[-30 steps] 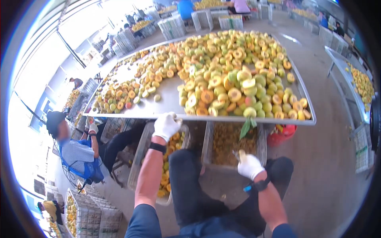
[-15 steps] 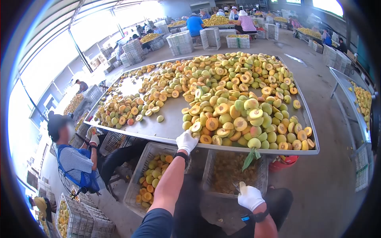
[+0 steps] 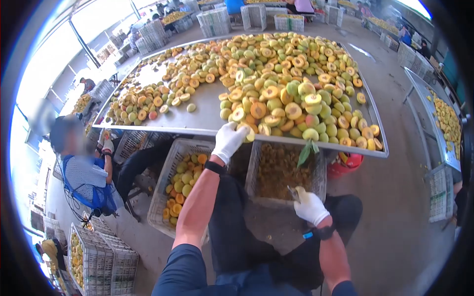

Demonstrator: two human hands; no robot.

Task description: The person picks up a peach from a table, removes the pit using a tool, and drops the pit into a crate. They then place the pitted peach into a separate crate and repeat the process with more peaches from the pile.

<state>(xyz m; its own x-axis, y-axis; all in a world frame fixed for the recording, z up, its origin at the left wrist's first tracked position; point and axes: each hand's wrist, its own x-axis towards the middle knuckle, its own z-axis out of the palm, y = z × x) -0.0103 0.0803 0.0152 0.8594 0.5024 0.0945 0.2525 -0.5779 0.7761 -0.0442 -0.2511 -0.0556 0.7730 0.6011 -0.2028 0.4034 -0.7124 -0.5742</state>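
My gloved left hand (image 3: 230, 141) is at the front edge of the metal table (image 3: 207, 106), its fingers closed on a halved peach (image 3: 250, 134) with yellow flesh. In my gloved right hand (image 3: 311, 208), low over my lap, is a small metal hand tool (image 3: 293, 192); its exact kind is hard to make out. A big heap of halved yellow-green peaches (image 3: 291, 84) covers much of the tabletop. Just beyond my right hand stands a crate (image 3: 251, 172) holding brown scraps. Left of my left forearm, another crate (image 3: 163, 190) contains peach halves.
A leafy sprig (image 3: 304, 153) hangs over the table edge above a red bucket (image 3: 345, 165). At the left, a seated co-worker (image 3: 89, 172) handles fruit beside stacked crates (image 3: 106, 261). Another fruit-covered table (image 3: 419, 116) stands at the right.
My left hand has drawn a peach half slightly off the table edge, where it was reaching into the pile. The view has tilted down. My right hand keeps its tool.
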